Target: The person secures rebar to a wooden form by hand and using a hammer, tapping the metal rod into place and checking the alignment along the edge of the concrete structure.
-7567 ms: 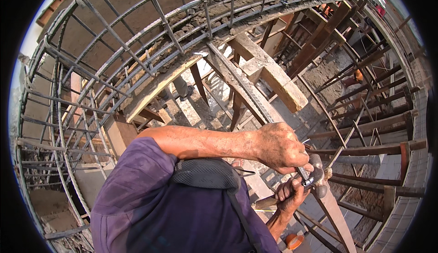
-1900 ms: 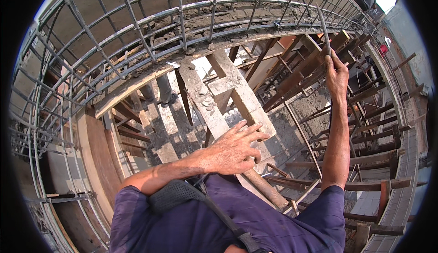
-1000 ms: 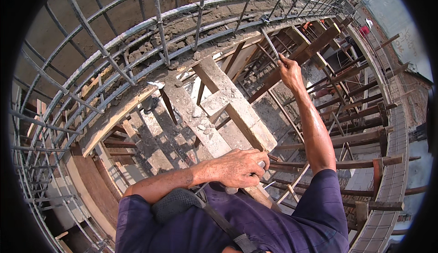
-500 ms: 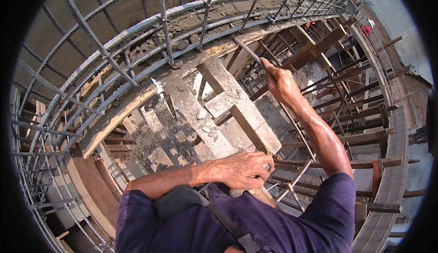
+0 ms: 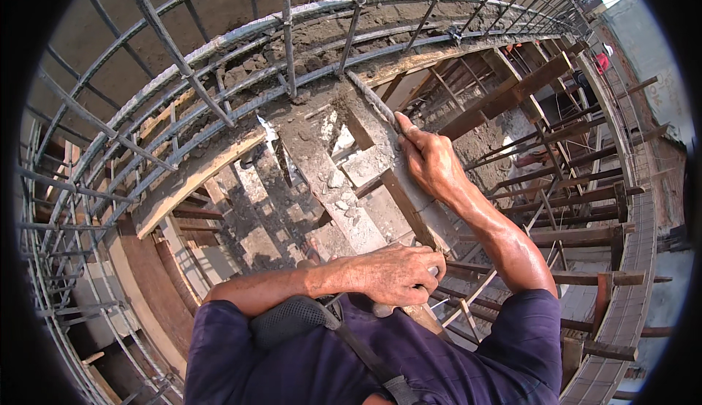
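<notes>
With right fingers [image 5: 409, 129] clamped on rod [image 5: 371, 96], shifted leftward to upper centre; left fingers [image 5: 424, 256] around hammer [image 5: 382, 309]; obstructed across top by rebar cage [image 5: 287, 32].

A dusty, pale plank [image 5: 369, 238] carries loose grey rubble [image 5: 336, 179] scattered along its upper face.

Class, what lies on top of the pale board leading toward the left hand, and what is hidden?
Loose grey rubble lies on the pale board. The left hand covers its nearer part, so anything lying there cannot be seen.
</notes>
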The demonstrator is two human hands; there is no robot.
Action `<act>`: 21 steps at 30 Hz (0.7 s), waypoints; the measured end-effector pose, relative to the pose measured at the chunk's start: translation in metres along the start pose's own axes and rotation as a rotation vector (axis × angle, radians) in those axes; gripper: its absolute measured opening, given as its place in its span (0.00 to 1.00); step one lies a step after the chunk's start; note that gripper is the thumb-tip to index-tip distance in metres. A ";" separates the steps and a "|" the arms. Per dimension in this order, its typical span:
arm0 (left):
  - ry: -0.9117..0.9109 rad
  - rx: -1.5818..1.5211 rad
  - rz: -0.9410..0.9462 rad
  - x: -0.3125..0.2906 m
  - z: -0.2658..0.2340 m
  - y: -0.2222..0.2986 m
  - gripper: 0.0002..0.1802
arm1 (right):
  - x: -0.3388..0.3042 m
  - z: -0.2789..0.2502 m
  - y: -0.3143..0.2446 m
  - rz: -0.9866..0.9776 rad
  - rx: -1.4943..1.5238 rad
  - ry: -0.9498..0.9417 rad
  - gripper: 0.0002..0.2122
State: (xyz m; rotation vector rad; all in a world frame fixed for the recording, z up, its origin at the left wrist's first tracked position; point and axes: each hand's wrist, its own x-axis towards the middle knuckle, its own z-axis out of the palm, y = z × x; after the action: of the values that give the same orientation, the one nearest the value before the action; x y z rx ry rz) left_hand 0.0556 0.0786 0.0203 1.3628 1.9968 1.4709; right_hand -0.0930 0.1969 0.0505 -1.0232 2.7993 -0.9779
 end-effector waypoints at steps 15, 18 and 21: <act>0.004 0.012 0.019 0.001 0.001 -0.005 0.09 | -0.002 -0.005 0.010 -0.048 -0.059 0.035 0.19; -0.005 0.000 -0.003 0.002 -0.001 0.000 0.09 | 0.026 -0.041 0.058 0.152 -0.237 0.094 0.17; -0.023 0.001 0.012 0.006 0.002 0.000 0.10 | 0.042 -0.072 0.104 0.254 -0.297 0.194 0.12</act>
State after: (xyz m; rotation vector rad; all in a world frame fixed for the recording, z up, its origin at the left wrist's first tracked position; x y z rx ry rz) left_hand 0.0543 0.0844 0.0212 1.3880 1.9790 1.4528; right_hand -0.2016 0.2735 0.0586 -0.5898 3.2022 -0.6816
